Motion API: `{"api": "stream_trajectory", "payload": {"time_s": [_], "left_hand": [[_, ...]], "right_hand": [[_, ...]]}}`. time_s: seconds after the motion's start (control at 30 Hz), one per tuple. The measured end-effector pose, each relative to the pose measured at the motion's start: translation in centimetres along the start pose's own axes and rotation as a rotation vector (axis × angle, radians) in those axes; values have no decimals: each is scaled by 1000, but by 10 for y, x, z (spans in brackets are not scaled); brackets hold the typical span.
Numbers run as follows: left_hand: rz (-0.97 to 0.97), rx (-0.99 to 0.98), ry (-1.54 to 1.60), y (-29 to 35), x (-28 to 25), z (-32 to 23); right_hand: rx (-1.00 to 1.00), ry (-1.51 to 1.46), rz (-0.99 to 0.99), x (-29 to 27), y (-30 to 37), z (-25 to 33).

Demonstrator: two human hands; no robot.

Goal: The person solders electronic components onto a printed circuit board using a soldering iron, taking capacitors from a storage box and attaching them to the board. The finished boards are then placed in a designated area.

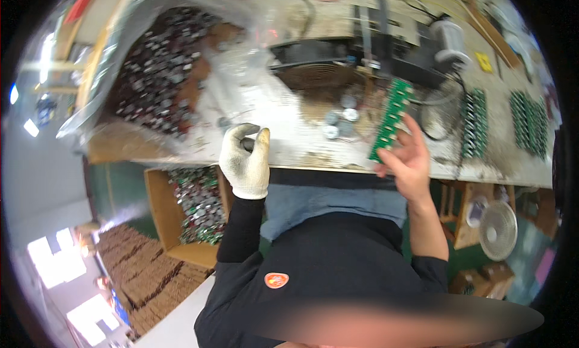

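Note:
My right hand [412, 158], bare, grips a long green circuit board strip [393, 114] by its lower part, tilted above the front of the table. The strip carries a row of small pale parts. My left hand [246, 164] wears a white glove and hovers near the table's front edge, thumb and fingers curled together. Whatever lies between those fingertips is too small to make out. Just beyond the glove sits a small grey round part [224, 123]. Between my hands, several silvery round parts [331, 131] rest on the stained tabletop.
Clear plastic sheeting [99, 85] surrounds a heap of small metal parts [154, 70] at left. A cardboard box [161, 212] of parts stands below. Dark equipment [316, 49] and a white spool [449, 39] occupy the back. Green board stacks [474, 123] lie right, above a fan [498, 230].

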State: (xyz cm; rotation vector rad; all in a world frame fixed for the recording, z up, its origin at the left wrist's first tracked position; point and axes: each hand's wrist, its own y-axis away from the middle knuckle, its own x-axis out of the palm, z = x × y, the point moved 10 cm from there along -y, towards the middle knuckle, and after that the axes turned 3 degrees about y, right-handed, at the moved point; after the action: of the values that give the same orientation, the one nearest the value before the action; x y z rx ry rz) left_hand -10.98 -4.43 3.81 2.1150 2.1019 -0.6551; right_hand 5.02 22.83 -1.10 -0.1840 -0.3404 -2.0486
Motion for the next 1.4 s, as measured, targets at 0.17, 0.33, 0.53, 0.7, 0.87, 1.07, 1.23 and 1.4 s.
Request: {"api": "stream_trajectory", "payload": {"time_s": [0.17, 0.33, 0.53, 0.7, 0.87, 1.07, 1.23, 1.4], "left_hand": [[-147, 220, -447, -31, -64, -3], [108, 239, -611, -46, -39, -11], [348, 440, -535, -47, -7, -11], [413, 541, -456, -42, 3, -21], [423, 596, -452, -35, 7, -26], [372, 456, -332, -39, 6, -22], [332, 483, -220, -31, 13, -45], [493, 70, 119, -3, 48, -33]], "right_hand": [[-50, 43, -29, -5, 1, 6], [-38, 44, -28, -3, -2, 5], [-53, 56, -52, 0, -1, 7], [-56, 59, -33, 0, -1, 7], [-57, 66, -18, 0, -1, 7], [-45, 58, -22, 0, -1, 7], [-24, 25, 5, -1, -2, 4], [-5, 5, 7, -2, -2, 2]]}}
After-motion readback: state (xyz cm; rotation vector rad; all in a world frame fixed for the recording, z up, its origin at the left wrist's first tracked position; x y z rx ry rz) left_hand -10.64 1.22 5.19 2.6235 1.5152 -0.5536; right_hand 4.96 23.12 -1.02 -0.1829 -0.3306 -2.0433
